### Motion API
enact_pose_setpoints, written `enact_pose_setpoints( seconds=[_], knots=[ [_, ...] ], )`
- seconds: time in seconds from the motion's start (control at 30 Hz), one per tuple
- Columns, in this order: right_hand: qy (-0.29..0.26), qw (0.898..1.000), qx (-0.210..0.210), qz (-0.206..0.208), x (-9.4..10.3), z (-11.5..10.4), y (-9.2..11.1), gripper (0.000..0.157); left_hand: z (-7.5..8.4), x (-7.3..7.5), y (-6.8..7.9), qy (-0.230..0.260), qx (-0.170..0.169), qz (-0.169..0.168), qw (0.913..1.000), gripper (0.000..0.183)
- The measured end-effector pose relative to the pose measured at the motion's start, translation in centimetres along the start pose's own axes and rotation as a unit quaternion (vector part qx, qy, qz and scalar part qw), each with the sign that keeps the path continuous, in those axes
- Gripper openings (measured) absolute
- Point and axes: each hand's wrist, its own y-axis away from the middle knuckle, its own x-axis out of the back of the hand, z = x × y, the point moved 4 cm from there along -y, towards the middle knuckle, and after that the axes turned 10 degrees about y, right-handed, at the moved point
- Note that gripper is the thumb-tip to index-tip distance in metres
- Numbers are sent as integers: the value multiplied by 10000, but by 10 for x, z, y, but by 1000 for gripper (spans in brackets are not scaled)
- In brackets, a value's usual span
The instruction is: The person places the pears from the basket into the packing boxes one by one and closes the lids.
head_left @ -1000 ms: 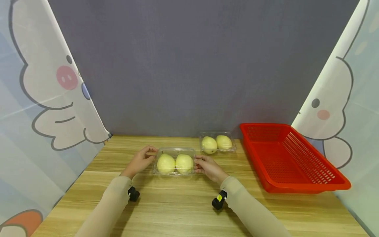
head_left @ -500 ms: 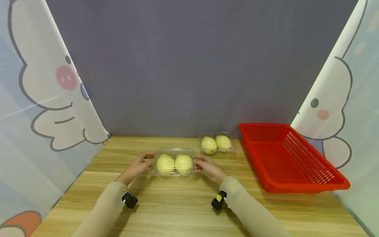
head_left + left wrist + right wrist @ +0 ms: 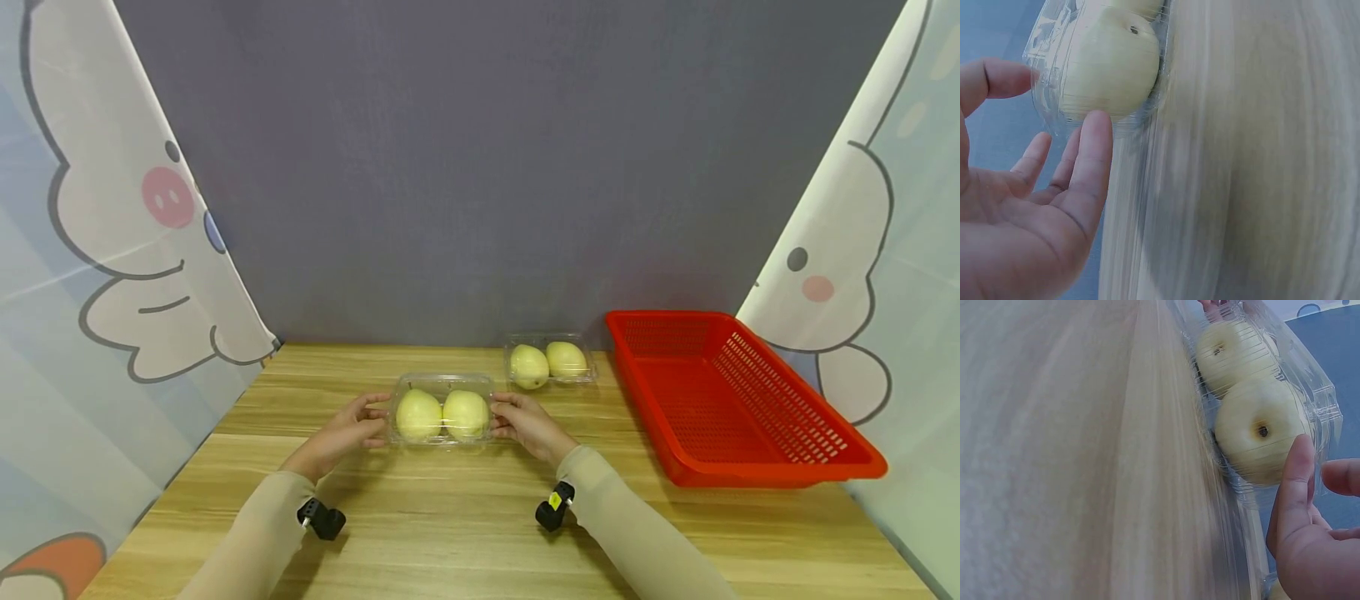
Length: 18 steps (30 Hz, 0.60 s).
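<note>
A clear plastic clamshell box (image 3: 444,379) with two pale yellow pears (image 3: 419,415) sits on the wooden table, its lid down. At the box's left end is my left hand (image 3: 341,435), with spread fingers (image 3: 1094,140) at or very near the plastic. My right hand (image 3: 531,427) is at the opposite end, its fingers (image 3: 1297,465) fairly straight and touching or almost touching the box wall. Part of the right fingers is hidden behind the box end in the head view.
A second clear clamshell box (image 3: 573,339) with two pears stands at the back, near the grey wall (image 3: 480,167). To the right is a large red plastic basket (image 3: 720,400). Wood-grain table (image 3: 450,533) lies in front of the hands.
My left hand has drawn back a little, left and toward me, from the box's left end, its fingers lower now. The right hand and the box have hardly moved.
</note>
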Motion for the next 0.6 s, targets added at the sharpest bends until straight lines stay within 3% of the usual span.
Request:
enact_pose_setpoints(
  seconds=[0.27,0.43,0.6],
  knots=[
    [-21,10000,3,-61,1,1,-1,52,-3,-1,2,660,275,-270,9971,69],
    [-14,9999,14,-121,1,1,-1,53,-8,-2,4,1190,727,-346,9896,69],
    [-5,9999,11,-122,2,0,0,53,-10,-4,4,1555,829,-527,9829,62]
  ],
)
